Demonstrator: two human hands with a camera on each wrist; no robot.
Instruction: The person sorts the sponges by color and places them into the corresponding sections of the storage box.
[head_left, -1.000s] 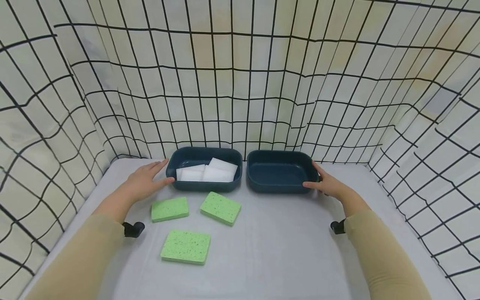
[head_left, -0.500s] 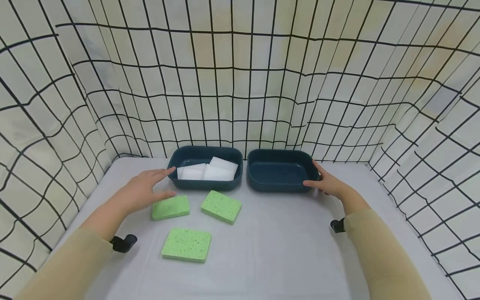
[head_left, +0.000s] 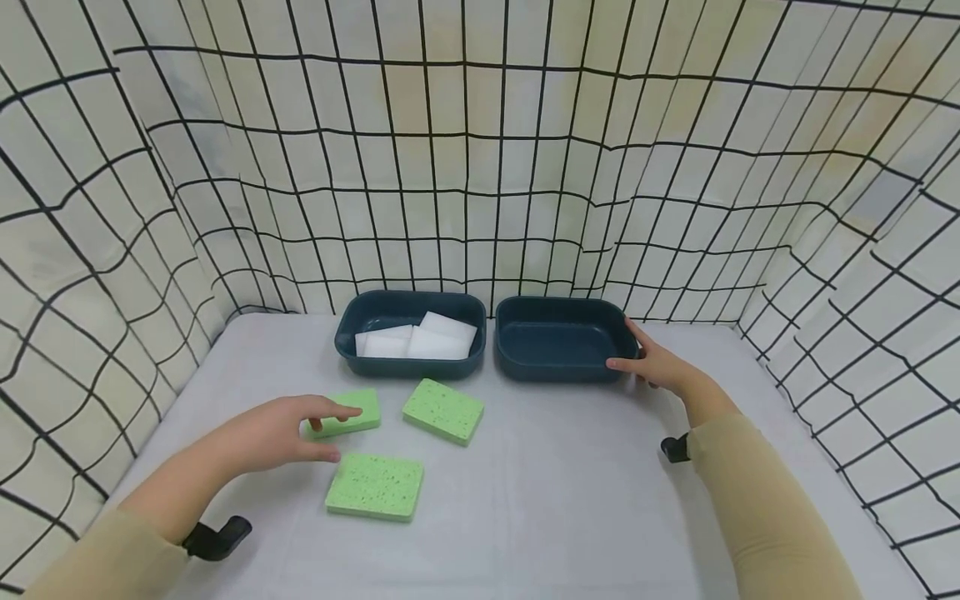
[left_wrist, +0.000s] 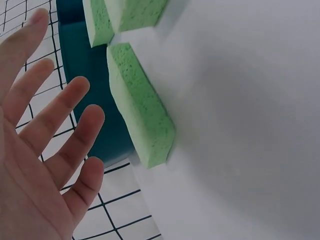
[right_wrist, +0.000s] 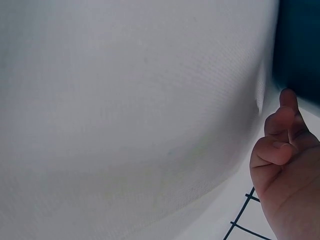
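Note:
My left hand (head_left: 273,429) hovers fingers apart over the left side of the table, holding nothing. Its fingertips overlap the back-left green sponge (head_left: 363,408) in the head view, and its thumb points at the front sponge (head_left: 375,487). A third speckled sponge (head_left: 444,411) lies to their right. In the left wrist view the palm and spread fingers (left_wrist: 75,120) show beside a sponge (left_wrist: 142,110). My right hand (head_left: 660,367) rests against the right end of the right dark-blue bin (head_left: 562,373), thumb and index finger spread along it; its other fingers (right_wrist: 272,150) bend loosely.
Left of that bin stands a matching bin (head_left: 408,368) with several white foam blocks (head_left: 438,342) in it. A white cloth covers the table (head_left: 570,500). Black wire grid (head_left: 480,200) encloses the back and both sides.
My left hand has left the left bin's end and come down toward the front, over the sponges. The right hand stays at the right bin.

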